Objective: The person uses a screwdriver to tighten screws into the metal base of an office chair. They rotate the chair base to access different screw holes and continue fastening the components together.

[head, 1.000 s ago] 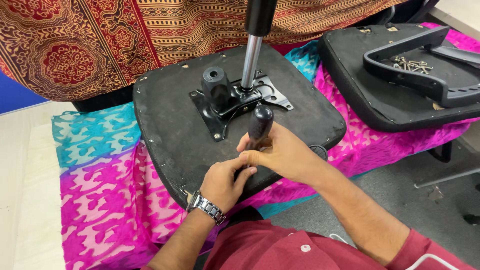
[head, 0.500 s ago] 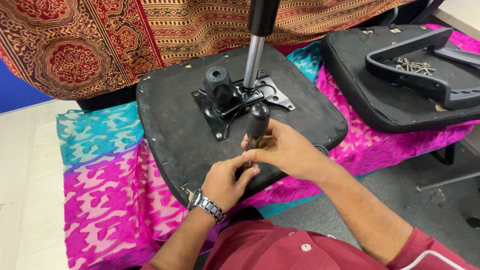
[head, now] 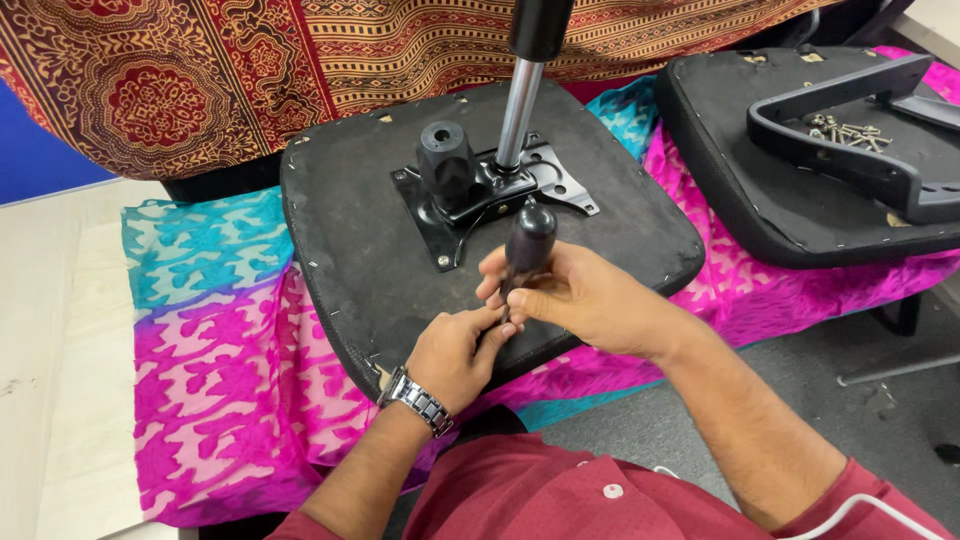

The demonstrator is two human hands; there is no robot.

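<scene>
Far left: pale floor [head: 50, 330], then a pink‑and‑turquoise patterned cloth [head: 210, 330] spread under the work.

Upturned black seat pan [head: 370, 250] lies on that cloth, underside facing up. Black metal mounting plate [head: 470, 215] sits on its centre, with a black round knob [head: 445, 160] standing on the plate and a chrome gas‑lift cylinder [head: 518, 115] rising from it toward the top edge.

Left hand [head: 455, 355], steel wristwatch [head: 418, 400] on the wrist, comes up from the bottom, palm down on the seat's near edge. Fingers pinched narrow around the lower end of the tool; what sits under the tips is hidden.

Screwdriver [head: 525, 250]: black handle, long axis near upright, butt end up and tilted slightly away, working end down toward the seat pan near its front edge.

Right hand [head: 580, 300] reaches in from the lower right, forearm angled up‑left, fingers wrapped closed round the handle's lower half, thumb on the near side.

Right: second seat pan [head: 760, 180] holding a black armrest bracket [head: 850, 130] and loose screws [head: 845, 128].
</scene>
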